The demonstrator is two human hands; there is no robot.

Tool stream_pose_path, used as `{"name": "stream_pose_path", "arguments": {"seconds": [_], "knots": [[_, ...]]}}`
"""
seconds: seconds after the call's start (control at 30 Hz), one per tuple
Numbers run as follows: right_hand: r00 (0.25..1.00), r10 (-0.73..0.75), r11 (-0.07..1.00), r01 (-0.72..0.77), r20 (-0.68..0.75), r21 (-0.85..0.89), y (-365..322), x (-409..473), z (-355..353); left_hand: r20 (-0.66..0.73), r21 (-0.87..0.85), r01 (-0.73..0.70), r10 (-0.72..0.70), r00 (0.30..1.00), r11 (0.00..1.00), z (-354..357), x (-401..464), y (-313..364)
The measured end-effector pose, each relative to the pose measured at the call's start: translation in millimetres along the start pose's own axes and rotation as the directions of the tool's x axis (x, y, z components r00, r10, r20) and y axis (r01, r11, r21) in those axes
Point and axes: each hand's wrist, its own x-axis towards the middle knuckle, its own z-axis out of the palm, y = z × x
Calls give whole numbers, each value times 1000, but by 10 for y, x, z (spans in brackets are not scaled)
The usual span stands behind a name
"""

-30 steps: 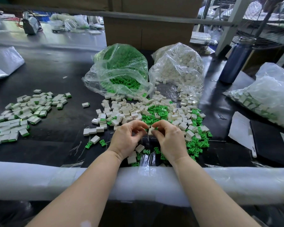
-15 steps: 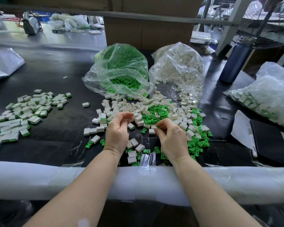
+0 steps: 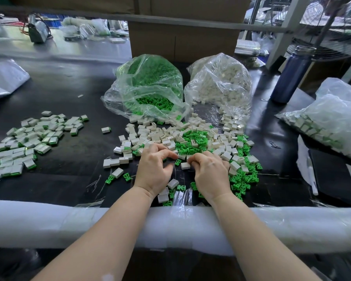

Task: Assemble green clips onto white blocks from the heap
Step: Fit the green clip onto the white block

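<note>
Since half a second earlier, the left hand (image 3: 153, 169) had returned from the heap (image 3: 182, 138) of white blocks and green clips, fingertips pinching a white block (image 3: 181, 156) against the right hand (image 3: 210, 175), whose curled fingers met it. Finished pieces (image 3: 28, 138) lay well apart, leftward.

We see a black worktop (image 3: 55, 175) with a white padded front rail (image 3: 49, 224). Behind stands a cardboard box (image 3: 182, 41), a grey metal bar (image 3: 170, 21) crossing it, and a dark blue bottle (image 3: 290, 76) at right.
</note>
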Motion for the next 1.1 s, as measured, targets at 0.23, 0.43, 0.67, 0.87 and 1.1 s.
{"name": "stream_pose_path", "arguments": {"seconds": [0.23, 0.43, 0.67, 0.87, 1.1], "knots": [[999, -47, 997, 47, 4, 54, -19, -14, -9, 105, 189, -9, -11, 994, 982, 27, 12, -1], [994, -39, 977, 59, -100, 207, -31, -31, -49, 103, 165, 17, -35, 994, 986, 11, 24, -3], [987, -36, 938, 88, -159, 336, -40, -41, -89, 139, -210, 146, -118, 983, 967, -47, 4, 21], [982, -80, 906, 143, -171, 398, -37, -53, -95, 189, -270, 145, -96, 977, 952, -39, 1, 13], [989, -65, 888, 118, -134, 444, -21, -38, -63, 193, -265, 139, -89, 977, 954, -29, -2, -13]]}}
